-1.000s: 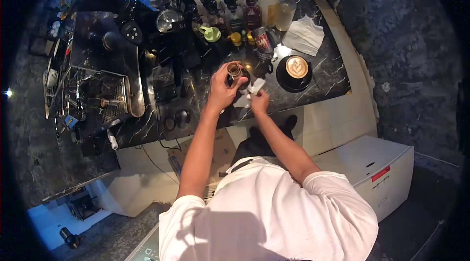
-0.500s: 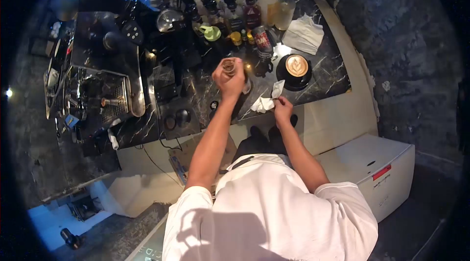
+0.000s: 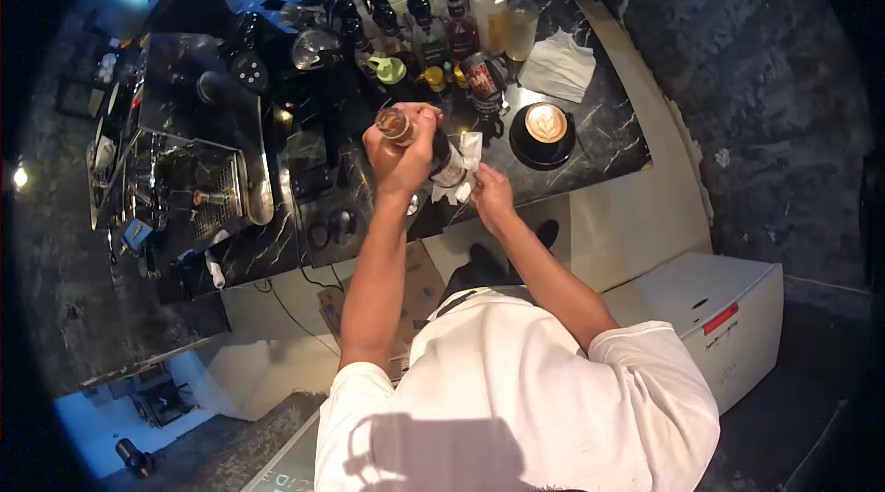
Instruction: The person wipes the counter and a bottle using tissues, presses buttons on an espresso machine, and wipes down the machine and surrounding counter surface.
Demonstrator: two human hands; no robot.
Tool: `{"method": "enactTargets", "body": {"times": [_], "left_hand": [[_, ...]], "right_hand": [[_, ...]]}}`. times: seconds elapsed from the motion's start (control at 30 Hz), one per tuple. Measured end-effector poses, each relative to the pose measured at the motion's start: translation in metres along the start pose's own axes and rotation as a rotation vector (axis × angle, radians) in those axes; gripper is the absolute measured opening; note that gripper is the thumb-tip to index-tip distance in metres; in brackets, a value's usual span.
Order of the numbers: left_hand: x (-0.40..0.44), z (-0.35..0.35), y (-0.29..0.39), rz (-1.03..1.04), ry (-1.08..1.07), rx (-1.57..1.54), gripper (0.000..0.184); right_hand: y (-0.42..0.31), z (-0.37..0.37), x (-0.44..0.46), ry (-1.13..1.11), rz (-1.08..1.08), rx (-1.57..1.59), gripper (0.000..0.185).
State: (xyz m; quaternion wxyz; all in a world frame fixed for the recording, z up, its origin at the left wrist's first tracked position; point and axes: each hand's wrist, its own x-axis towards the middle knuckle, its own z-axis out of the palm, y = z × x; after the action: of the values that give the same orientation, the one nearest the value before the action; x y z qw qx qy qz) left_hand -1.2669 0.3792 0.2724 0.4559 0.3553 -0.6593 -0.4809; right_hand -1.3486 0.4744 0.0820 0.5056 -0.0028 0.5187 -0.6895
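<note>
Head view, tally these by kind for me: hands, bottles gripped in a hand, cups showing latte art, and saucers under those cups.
Left hand plus right hand: 2
Gripped bottle: 1
Latte cup: 1
Saucer: 1
Total: 5

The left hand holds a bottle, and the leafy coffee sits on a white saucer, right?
Not quite: the saucer is black, as the head view shows. The left hand does hold a bottle, and the leafy coffee sits on that saucer.

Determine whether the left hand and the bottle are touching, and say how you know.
Touching. The head view shows the left hand wrapped around the bottle, gripping it just below its mouth.
</note>
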Motion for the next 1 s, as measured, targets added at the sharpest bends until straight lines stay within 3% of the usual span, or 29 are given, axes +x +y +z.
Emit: {"method": "enactTargets", "body": {"times": [0.07, 0.27, 0.4, 0.43, 0.57, 0.73, 0.93, 1.0], "left_hand": [[-0.001, 0.000, 0.008, 0.081, -0.066, 0.110, 0.014], [-0.002, -0.007, 0.033, 0.091, -0.155, 0.102, 0.012], [0.003, -0.019, 0.043, 0.108, -0.310, 0.031, 0.015], [0.004, -0.021, 0.044, 0.111, -0.309, 0.030, 0.015], [0.008, -0.029, 0.044, 0.229, -0.470, -0.214, 0.020], [0.017, -0.043, 0.049, 0.173, -0.424, -0.328, 0.023], [0.029, -0.042, 0.033, 0.196, -0.391, -0.334, 0.021], [0.028, -0.037, 0.031, 0.174, -0.372, -0.340, 0.021]], "right_hand": [[0.001, 0.004, -0.007, -0.107, 0.031, 0.257, 0.027], [-0.009, 0.023, 0.007, -0.102, -0.085, 0.079, 0.028], [-0.055, 0.039, 0.011, -0.166, 0.371, 0.068, 0.031], [-0.059, 0.038, 0.010, -0.167, 0.369, 0.067, 0.031], [-0.071, 0.035, 0.003, -0.462, 0.477, 0.254, 0.039], [-0.081, 0.030, -0.001, -0.829, 0.611, 0.472, 0.050], [-0.059, 0.043, -0.010, -0.617, 0.511, 0.583, 0.060], [-0.019, 0.036, 0.015, -0.502, 0.255, 0.298, 0.062]]}}
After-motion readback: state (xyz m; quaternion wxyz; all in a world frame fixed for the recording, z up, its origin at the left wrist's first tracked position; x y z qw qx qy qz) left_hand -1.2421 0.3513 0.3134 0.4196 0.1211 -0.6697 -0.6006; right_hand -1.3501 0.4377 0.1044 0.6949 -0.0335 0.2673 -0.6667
